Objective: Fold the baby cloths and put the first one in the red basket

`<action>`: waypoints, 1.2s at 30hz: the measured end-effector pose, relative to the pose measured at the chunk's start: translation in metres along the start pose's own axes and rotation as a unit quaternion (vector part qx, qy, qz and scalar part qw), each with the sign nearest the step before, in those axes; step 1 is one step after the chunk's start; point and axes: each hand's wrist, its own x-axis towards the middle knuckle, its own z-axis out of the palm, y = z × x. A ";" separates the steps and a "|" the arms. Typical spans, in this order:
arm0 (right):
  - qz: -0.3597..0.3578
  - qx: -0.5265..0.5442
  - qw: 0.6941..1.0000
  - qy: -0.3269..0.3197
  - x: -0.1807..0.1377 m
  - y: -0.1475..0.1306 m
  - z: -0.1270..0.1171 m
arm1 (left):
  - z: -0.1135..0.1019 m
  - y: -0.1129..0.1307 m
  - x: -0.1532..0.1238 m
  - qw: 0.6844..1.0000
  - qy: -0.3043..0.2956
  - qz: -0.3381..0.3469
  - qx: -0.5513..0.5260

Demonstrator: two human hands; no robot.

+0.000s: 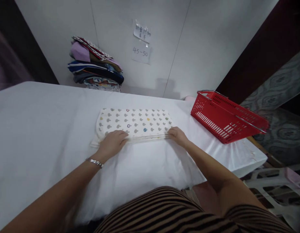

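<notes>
A folded white cloth (135, 123) printed with small grey, blue and yellow figures lies flat in the middle of the white-covered table (38, 129). My left hand (112, 141) rests on its near left corner, fingers curled over the edge. At the near right corner sits my right hand (177, 135), its fingers tucked against the cloth's layered edge. A metal bracelet (94, 162) circles my left wrist.
A stack of folded colourful garments (95, 64) stands at the back against the white wall. A red plastic basket (225, 116) sits at the table's right end. Paper notes (141, 42) hang on the wall. White plastic furniture (273, 187) is on the floor at right.
</notes>
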 end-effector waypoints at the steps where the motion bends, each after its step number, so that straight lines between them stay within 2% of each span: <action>1: -0.020 0.002 1.000 0.000 0.002 -0.001 0.004 | -0.001 0.008 0.008 1.000 -0.008 0.009 -0.004; 5: -0.043 -0.002 0.999 0.003 0.009 0.000 0.015 | 0.007 0.040 0.039 0.998 -0.029 0.043 -0.017; 11: -0.020 0.000 1.000 0.003 0.010 0.004 0.024 | 0.040 0.071 0.064 0.998 -0.043 0.036 -0.019; 17: 0.005 0.030 0.999 0.037 0.008 0.003 0.032 | 0.054 0.076 0.074 0.999 -0.046 0.000 -0.021; 26: 0.015 0.094 0.995 0.040 0.007 0.002 0.030 | 0.055 0.080 0.076 0.997 -0.043 -0.040 -0.043; 33: 0.022 0.100 0.994 0.037 0.006 0.004 0.033 | 0.053 0.084 0.081 0.998 -0.050 -0.041 -0.023; 36: 0.029 0.096 0.994 0.036 0.005 0.003 0.034 | 0.054 0.087 0.081 0.999 -0.033 -0.043 -0.006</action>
